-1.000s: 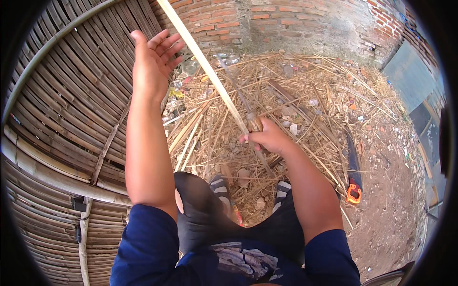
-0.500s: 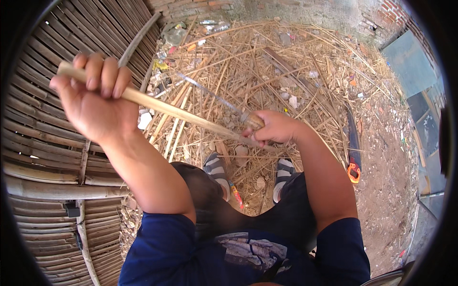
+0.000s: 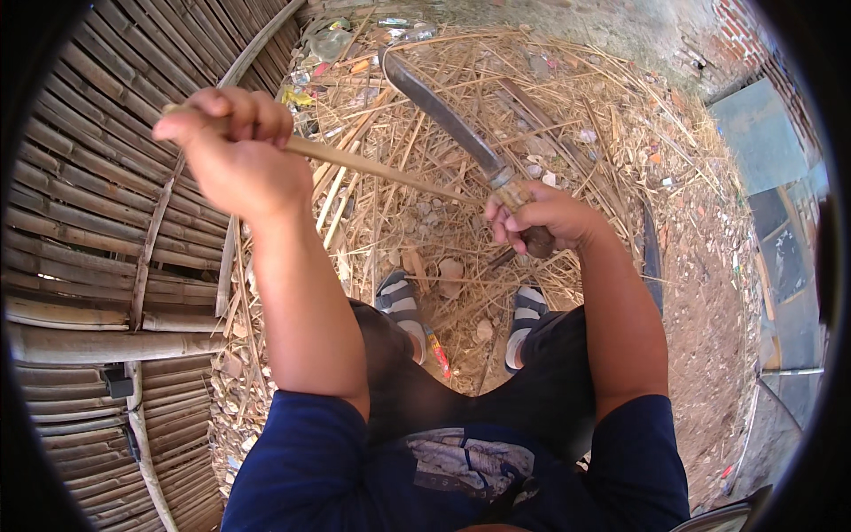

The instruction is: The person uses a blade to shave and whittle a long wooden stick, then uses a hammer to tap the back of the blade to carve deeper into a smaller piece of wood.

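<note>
Nearest, at the lower edge, is a dark blue shirt (image 3: 297, 461) with a pale print on the chest, then dark trousers (image 3: 425, 403), knees apart. Between them a small red wrapper (image 3: 439, 355) lies near the left foot (image 3: 399, 301); the right foot (image 3: 526, 315) is planted opposite, both in grey-and-white striped footwear.

Above the ground past the feet, the right hand (image 3: 554, 217) has its fingers wrapped round the wooden handle (image 3: 511, 192) of a knife (image 3: 448, 115), whose dark, curved blade slants up and to the left. The left hand (image 3: 239, 168), raised, has its fingers curled round one end of a pale stick (image 3: 372, 167). The stick slopes down rightward to near the knife's handle; whether they touch, I cannot tell.

Right of the right forearm, a dark saw blade (image 3: 651, 248) lies partly hidden. Beyond, slivers (image 3: 425, 248) litter the ground around a brown plank (image 3: 538, 115). Slatted bamboo (image 3: 89, 222) walls the left side, grey panels (image 3: 762, 133) the right, and farthest back stands a brick wall (image 3: 740, 35).
</note>
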A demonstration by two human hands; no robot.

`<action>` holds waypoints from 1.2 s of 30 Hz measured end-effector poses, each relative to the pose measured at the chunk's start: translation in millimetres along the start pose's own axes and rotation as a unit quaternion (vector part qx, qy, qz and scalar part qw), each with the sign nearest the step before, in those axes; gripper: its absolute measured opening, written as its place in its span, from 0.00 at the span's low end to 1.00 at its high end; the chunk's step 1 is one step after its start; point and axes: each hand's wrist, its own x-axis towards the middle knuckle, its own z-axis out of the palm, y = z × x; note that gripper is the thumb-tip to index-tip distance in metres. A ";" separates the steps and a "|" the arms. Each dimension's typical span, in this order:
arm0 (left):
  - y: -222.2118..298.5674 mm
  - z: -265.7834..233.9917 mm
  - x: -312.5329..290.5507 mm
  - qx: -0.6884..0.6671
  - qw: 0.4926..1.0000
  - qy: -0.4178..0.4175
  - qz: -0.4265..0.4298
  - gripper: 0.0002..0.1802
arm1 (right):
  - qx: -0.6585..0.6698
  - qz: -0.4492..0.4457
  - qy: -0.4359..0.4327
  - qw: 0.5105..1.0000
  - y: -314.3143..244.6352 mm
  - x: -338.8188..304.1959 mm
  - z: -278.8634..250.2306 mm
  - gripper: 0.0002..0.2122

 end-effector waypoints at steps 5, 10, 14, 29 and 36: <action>-36.3 -15.8 -3.7 0.035 0.998 0.043 -0.026 0.35 | -0.294 0.007 0.170 0.941 35.9 23.1 20.4 0.18; -46.1 -19.6 -3.5 0.043 0.997 0.059 -0.035 0.33 | -0.329 -0.047 0.243 0.911 42.8 21.1 37.3 0.17; -47.2 -26.4 3.0 0.000 0.998 0.008 -0.068 0.33 | -0.193 -0.104 0.227 0.949 26.2 18.2 61.1 0.19; -45.8 -26.4 1.2 -0.045 0.990 -0.098 -0.088 0.35 | -0.268 -0.098 0.235 0.929 35.0 46.0 104.0 0.19; -30.9 -17.8 3.3 -0.029 0.991 -0.082 -0.100 0.35 | -0.185 -0.073 0.377 0.905 160.5 87.5 103.3 0.19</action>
